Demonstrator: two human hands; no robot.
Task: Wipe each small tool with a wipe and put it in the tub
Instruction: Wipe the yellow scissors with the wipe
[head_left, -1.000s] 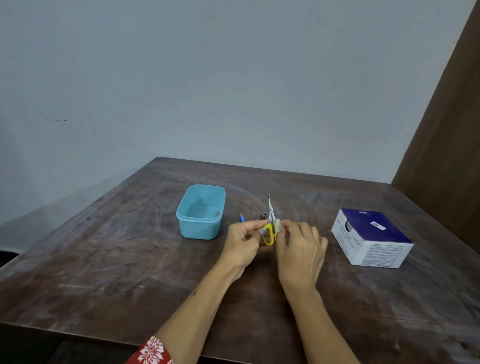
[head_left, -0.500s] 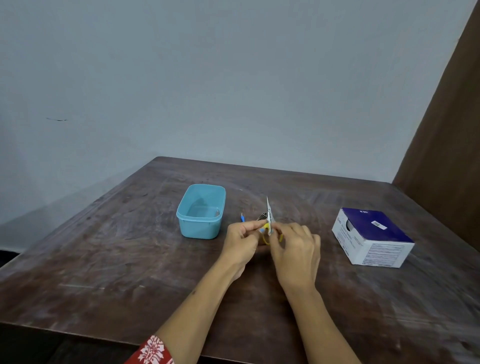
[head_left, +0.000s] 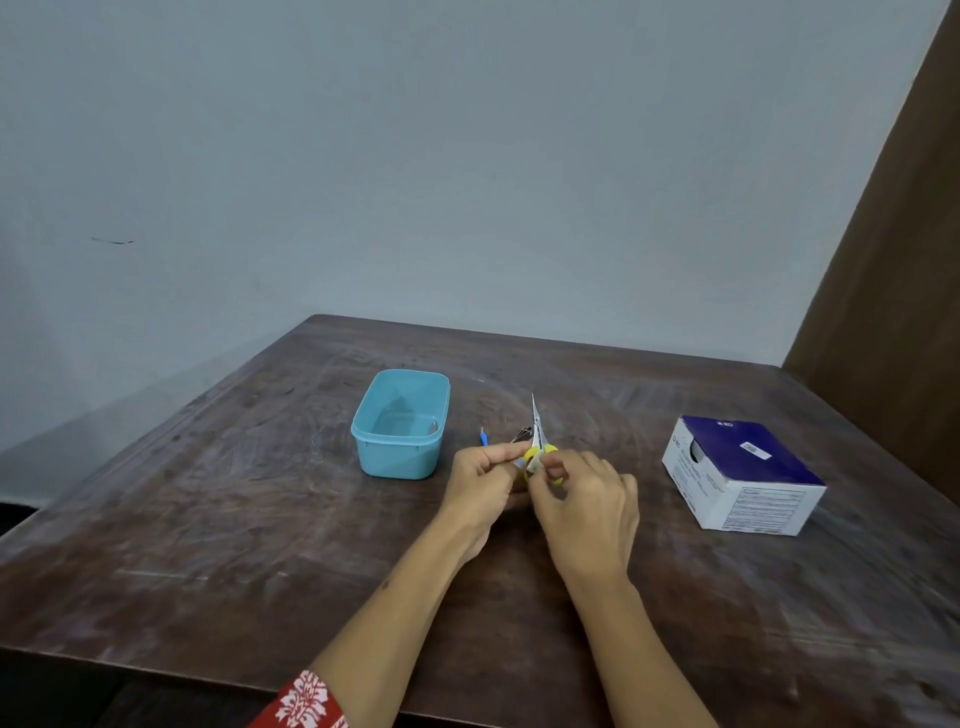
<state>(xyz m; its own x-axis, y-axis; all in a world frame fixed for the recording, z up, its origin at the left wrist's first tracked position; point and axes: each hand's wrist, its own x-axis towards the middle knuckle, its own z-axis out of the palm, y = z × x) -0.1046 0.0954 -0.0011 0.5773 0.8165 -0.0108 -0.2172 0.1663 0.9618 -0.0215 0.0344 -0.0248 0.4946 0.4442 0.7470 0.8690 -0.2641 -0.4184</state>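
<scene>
Small scissors (head_left: 534, 427) with yellow handles stand with their thin blades pointing up, just above the table's middle. My left hand (head_left: 480, 480) pinches them at the handles from the left. My right hand (head_left: 589, 501) is curled against the handles from the right, its fingertips pinching a small white wipe (head_left: 532, 464) on them. The light blue tub (head_left: 363, 441) sits to the left, open, with a small metal piece (head_left: 434, 427) showing inside at its right wall. A thin blue-handled tool (head_left: 483, 439) and a dark tool (head_left: 521, 433) lie between tub and hands.
A white and dark blue cardboard box (head_left: 748, 480) sits on the right of the worn brown wooden table (head_left: 208, 519). A pale wall stands behind the table and a brown panel rises at the far right.
My right hand has slid a little left and closer over the yellow handles with the wipe. The scissors stay upright in my left hand; tub and box have not moved.
</scene>
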